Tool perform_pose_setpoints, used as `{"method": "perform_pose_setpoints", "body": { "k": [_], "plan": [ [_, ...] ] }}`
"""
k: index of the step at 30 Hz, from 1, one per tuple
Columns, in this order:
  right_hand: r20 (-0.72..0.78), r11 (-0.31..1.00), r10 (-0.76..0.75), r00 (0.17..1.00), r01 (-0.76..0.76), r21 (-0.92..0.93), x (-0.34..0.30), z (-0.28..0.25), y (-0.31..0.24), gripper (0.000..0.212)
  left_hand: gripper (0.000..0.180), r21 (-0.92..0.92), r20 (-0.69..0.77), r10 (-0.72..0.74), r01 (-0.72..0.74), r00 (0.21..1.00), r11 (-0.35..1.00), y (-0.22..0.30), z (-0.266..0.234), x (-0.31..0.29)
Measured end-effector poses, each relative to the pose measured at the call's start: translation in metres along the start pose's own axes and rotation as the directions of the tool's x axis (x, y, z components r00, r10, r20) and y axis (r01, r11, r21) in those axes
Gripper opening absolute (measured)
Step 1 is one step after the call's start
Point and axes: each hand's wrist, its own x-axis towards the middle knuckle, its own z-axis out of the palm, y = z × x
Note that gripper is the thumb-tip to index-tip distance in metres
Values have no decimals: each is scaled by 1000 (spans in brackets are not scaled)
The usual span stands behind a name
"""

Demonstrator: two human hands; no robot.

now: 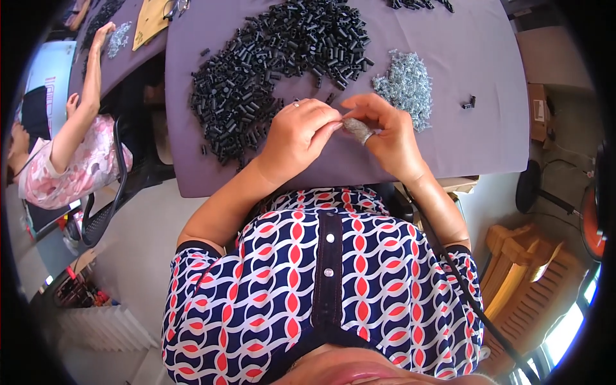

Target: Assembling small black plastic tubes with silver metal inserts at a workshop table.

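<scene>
Above the near part of the cloth-covered table point(475, 141), my two hands meet fingertip to fingertip. My left hand point(296, 136) is closed, its thumb and fingers pinched together. Opposite it, my right hand point(393, 138) is bent in a pinch too, with a grey wrap around its thumb. Whatever sits between the fingertips is too small and covered to make out. A large heap of short black plastic cylinders point(282, 61) spreads beyond my left hand. Just past my right hand lies a pile of small silvery metal pieces point(404, 83).
A couple of loose black pieces point(470, 102) rest on the right of the table. To the left, a co-worker's arm point(90, 90) reaches over another table, beside a black chair point(106, 192). A cardboard box point(539, 112) and a wooden stool point(520, 256) stand at the right.
</scene>
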Motion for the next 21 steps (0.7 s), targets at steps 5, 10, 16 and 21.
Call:
{"method": "perform_pose_setpoints", "body": {
  "k": [5,10,16,21],
  "plan": [
    [-99,914,-208,973,157,-375,2,-8,12,39,9,129,-3,-77,77,997,989,-5,-6,1],
    [-95,932,-159,983,118,-342,-1,-19,11,35,15,370,35,-86,67,996,927,-14,-18,11],
    [-75,936,-230,970,199,-291,-7,-20,10,36,18,405,125,-41,-13,991,914,-6,-4,22],
    [-92,970,-128,987,105,-220,-13,-19,9,37,13,439,219,-53,-50,974,897,-17,-1,22]
  ]
}}
